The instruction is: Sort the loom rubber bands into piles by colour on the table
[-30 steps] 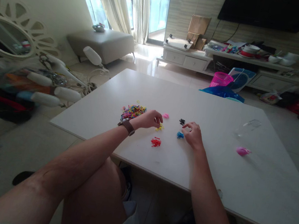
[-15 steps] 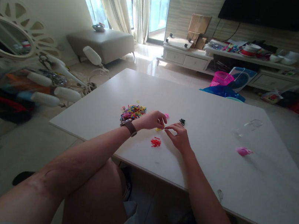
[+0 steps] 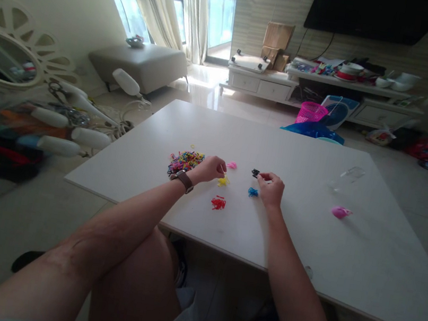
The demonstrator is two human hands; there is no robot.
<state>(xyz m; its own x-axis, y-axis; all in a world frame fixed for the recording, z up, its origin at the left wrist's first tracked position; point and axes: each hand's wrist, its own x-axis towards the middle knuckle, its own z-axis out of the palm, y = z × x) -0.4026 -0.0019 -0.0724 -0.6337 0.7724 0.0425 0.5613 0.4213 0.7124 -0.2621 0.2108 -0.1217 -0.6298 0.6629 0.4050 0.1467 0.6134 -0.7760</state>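
Observation:
Small coloured rubber bands lie on the white table (image 3: 303, 157) in heaps. My left hand (image 3: 211, 169), with a watch (image 3: 184, 179) on its wrist, is pinched just above the small yellow heap (image 3: 223, 182); what its fingertips hold is too small to make out. Behind that wrist spreads a large mixed heap (image 3: 185, 161). My right hand (image 3: 272, 189) has thumb and finger together at the right edge of the black heap (image 3: 255, 173); anything between them is hidden. Nearby are blue bands (image 3: 252, 192), pink bands (image 3: 231, 165) and red bands (image 3: 218, 203).
A clear container (image 3: 348, 179) lies to the right, with a pink object (image 3: 340, 212) before it. A small clear item (image 3: 308, 272) sits at the near edge. Beyond the table stand a pink basket (image 3: 312, 112) and a low cabinet (image 3: 244, 81); lamp arms (image 3: 91, 137) stand left.
My hands have come apart from near-touching fingertips above the yellow heap. The right has moved right to the black heap, uncovering the blue one; the left stays near the yellow.

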